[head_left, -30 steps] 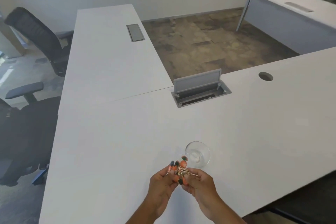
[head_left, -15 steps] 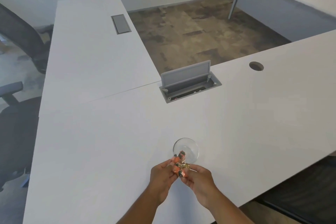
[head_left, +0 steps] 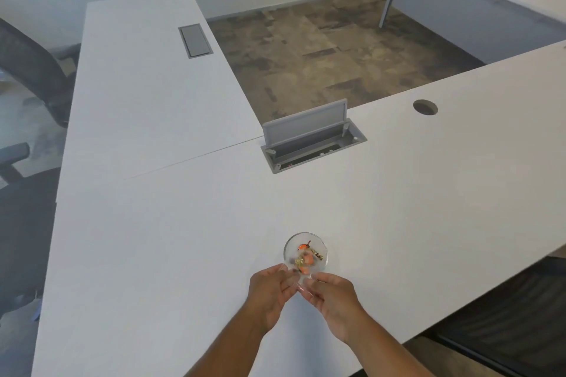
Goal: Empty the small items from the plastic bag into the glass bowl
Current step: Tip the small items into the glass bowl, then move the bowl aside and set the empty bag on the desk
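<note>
A small glass bowl (head_left: 318, 242) stands on the white desk near its front edge. Small orange, gold and dark items (head_left: 306, 257) lie in the bowl or hang just over it, blurred. A clear plastic bag (head_left: 301, 280) is pinched between my left hand (head_left: 269, 288) and my right hand (head_left: 332, 294), tipped toward the near rim of the bowl. Both hands sit side by side just in front of the bowl. The bag is nearly see-through and hard to outline.
An open grey cable box (head_left: 312, 144) with a raised lid is set into the desk behind the bowl. A round cable hole (head_left: 425, 107) lies to the right. A second desk runs off to the far left, with black office chairs (head_left: 33, 70) beside it.
The hands carried the bag forward to the bowl and tipped it. The coloured items that were bunched between the fingers now show inside the bowl. The view has also shifted.
</note>
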`<state>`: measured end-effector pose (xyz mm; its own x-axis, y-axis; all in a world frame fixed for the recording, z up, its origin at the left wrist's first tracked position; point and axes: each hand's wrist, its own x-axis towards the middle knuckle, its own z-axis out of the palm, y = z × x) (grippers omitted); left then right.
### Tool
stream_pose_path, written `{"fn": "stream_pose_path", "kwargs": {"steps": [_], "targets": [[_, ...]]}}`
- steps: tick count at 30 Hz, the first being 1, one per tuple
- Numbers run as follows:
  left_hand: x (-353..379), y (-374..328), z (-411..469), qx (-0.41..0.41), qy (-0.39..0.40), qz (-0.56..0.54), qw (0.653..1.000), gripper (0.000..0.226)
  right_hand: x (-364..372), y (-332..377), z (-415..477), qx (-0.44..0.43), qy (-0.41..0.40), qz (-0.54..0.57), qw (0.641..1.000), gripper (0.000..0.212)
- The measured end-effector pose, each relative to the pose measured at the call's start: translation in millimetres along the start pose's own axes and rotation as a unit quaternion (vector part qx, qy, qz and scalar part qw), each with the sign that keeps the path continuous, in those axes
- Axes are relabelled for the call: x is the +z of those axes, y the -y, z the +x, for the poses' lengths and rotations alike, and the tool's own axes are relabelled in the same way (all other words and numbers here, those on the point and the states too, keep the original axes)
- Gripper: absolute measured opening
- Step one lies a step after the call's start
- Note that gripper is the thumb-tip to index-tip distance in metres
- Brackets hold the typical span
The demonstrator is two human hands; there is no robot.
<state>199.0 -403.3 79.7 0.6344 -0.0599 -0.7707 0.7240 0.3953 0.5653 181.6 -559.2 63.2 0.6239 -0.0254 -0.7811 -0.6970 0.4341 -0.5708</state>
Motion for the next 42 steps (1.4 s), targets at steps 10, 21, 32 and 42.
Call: {"fn": "stream_pose_path", "kwargs": {"steps": [10, 21, 32, 42], "targets": [[7, -16, -14, -0.007, -0.013, 0.009, 1.0, 0.023, 1, 10, 0, 0.025, -0.017, 0.022, 0.999, 0.029], [1, -16, -49, 0.012, 0.0, 0.017, 1.0, 0.018, 24, 32, -5, 0.036, -0.052, -0.007, 0.998, 0.029], [-36, -17, -77, 0.083, -0.021, 0.003, 0.996, 0.024, 72, 33, -32, -0.144, -0.094, -0.227, 0.959, 0.031], [-60, -38, -80, 0.315, -0.225, 0.181, 0.904, 0.04, 131, -2, -54, -0.357, -0.061, -0.425, 0.829, 0.029]]}}
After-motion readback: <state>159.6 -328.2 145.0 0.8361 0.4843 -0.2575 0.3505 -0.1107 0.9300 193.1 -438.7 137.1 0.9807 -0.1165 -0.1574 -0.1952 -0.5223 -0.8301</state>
